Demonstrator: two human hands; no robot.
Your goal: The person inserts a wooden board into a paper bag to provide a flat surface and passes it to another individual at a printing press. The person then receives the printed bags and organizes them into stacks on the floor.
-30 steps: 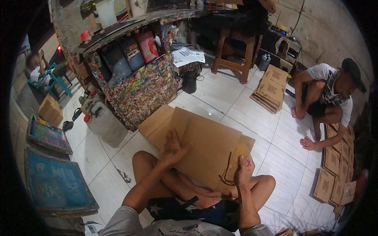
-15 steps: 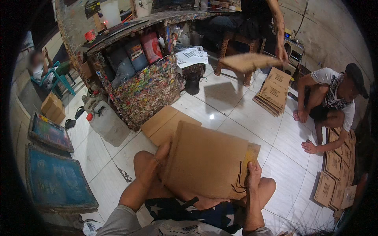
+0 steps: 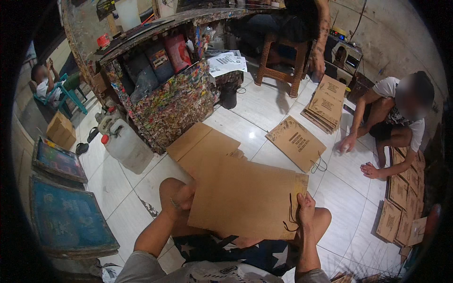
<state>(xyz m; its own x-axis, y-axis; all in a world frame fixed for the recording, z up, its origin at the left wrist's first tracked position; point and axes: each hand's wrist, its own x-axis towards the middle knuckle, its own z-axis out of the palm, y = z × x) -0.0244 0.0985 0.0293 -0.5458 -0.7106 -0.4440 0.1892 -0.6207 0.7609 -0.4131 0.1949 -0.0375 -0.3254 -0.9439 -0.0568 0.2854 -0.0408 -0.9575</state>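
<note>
A flat brown paper bag (image 3: 245, 200) with black cord handles (image 3: 291, 214) lies tilted over my lap, its broad face plain. My right hand (image 3: 306, 207) pinches its right edge beside the cords. At the opposite edge is my left hand (image 3: 185, 194), fingers partly hidden behind the bag. Just beyond it, plain brown sheets or bags (image 3: 200, 146) lie stacked on the floor. A printed paper bag (image 3: 298, 144) with a dark cord rests flat on the tiles farther right.
Printed bags form a stack (image 3: 326, 104) near a brown stool (image 3: 283, 66). A co-worker (image 3: 403, 118) crouches at right beside rows of bags (image 3: 398, 203). Another person's arm (image 3: 321, 42) hangs above the stack. Left are framed screens (image 3: 71, 217), jugs (image 3: 125, 146) and a paint-crusted bench (image 3: 165, 108).
The bag the standing-side person's hand held now lies on the floor. The bag in my hands has tilted and shifted slightly. The co-worker's one hand has moved outward over the tiles.
</note>
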